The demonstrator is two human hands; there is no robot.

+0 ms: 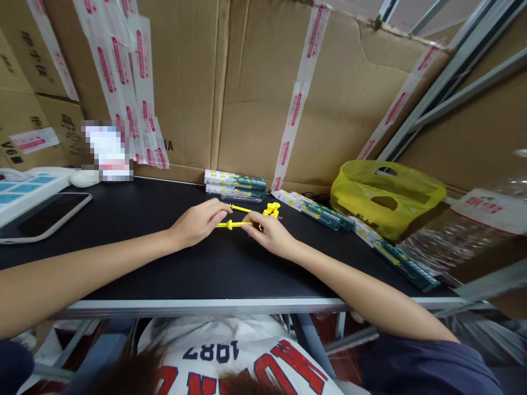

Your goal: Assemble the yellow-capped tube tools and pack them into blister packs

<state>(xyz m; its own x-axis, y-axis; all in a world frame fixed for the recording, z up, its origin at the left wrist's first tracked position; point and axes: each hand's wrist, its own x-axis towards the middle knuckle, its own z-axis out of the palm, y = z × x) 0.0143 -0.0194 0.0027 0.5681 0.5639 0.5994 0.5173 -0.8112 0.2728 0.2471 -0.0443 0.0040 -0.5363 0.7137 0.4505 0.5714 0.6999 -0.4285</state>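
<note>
Between my hands is a thin yellow plastic rod [230, 224] with a small raised collar near its middle. My left hand [198, 222] is closed around the rod's left end, fingers bent over it. At the other end, my right hand [269, 233] pinches the rod between thumb and fingers. A second thin yellow rod [242, 208] lies just behind, running between the fingertips of both hands; whether it is held I cannot tell. Right behind my right hand sits a small cluster of yellow plastic pieces [272, 209] on the black tabletop [185, 274].
Flat printed boxes [235, 186] are stacked at the back, and more printed boxes [315, 210] lie to the right. A yellow plastic bag [370, 203] and a large clear bottle [461, 230] stand far right. A phone [53, 216] lies left. Cardboard [255, 99] walls the back.
</note>
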